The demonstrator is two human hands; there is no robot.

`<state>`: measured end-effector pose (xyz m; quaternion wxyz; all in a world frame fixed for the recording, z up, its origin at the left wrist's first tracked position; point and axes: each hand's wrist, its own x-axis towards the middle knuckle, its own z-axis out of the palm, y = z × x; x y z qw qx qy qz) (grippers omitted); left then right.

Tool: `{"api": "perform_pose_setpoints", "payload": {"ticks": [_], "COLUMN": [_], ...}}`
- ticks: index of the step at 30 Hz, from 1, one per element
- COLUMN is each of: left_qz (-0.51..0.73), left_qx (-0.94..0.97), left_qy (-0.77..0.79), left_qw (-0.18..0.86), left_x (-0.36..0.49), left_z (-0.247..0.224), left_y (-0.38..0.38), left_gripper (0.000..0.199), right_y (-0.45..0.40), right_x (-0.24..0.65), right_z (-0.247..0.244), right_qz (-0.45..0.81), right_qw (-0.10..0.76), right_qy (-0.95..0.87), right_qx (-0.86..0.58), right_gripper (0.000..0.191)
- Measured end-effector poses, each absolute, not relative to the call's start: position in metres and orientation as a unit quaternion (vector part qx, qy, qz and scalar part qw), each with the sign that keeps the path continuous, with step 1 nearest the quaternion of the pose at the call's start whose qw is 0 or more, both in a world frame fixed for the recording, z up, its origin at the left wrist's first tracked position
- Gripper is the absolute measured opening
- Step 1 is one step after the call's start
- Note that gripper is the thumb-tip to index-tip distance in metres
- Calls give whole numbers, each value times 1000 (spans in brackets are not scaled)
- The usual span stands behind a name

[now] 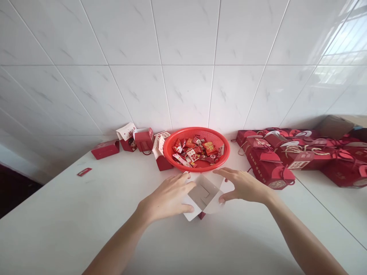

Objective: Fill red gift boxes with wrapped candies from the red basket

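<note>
In front of me stands an opened gift box (pixel 204 193), its white inside facing up and its flaps folded outward. A slotted cut shows on its floor, and a bit of red outer wall peeks out below. My left hand (pixel 169 196) lies over the left flap with thumb and fingers spread. On the other side, my right hand (pixel 243 186) is at the right flap, thumb and forefinger wide apart. Whether its other fingers press the flap from behind is hard to see. Just beyond the box is a red plastic basket (pixel 226 154) holding wrapped sweets (pixel 190 154).
Many finished-looking red gift boxes (pixel 265 168) with cord handles crowd the right side. Several partly opened boxes (pixel 143 140) stand left of the basket against the tiled wall (pixel 186 95). A small red packet (pixel 84 172) lies at the left of the white table (pixel 71 221).
</note>
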<state>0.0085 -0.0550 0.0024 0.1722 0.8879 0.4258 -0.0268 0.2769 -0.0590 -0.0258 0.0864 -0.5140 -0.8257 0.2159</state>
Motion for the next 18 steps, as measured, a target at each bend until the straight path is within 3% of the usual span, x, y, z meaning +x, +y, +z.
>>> {"api": "perform_pose_setpoints", "payload": {"ticks": [4, 9, 15, 18], "left_qz": [24, 117, 182, 136], "left_qx": [902, 895, 849, 844], "left_qy": [388, 377, 446, 468], "left_qw": [187, 209, 220, 222], "left_x": [2, -5, -8, 3], "left_z": [10, 18, 9, -1], "left_y": [-53, -21, 69, 109], "left_gripper": [38, 33, 29, 28], "right_y": [-53, -17, 53, 77], "right_x": [283, 287, 266, 255], "right_z": [-8, 0, -32, -52], "right_qz": [227, 304, 357, 357], "right_qw": [136, 284, 487, 505], "right_qy": [-828, -795, -659, -610], "right_qx": [-494, -441, -448, -495], "right_gripper": [73, 53, 40, 29]}}
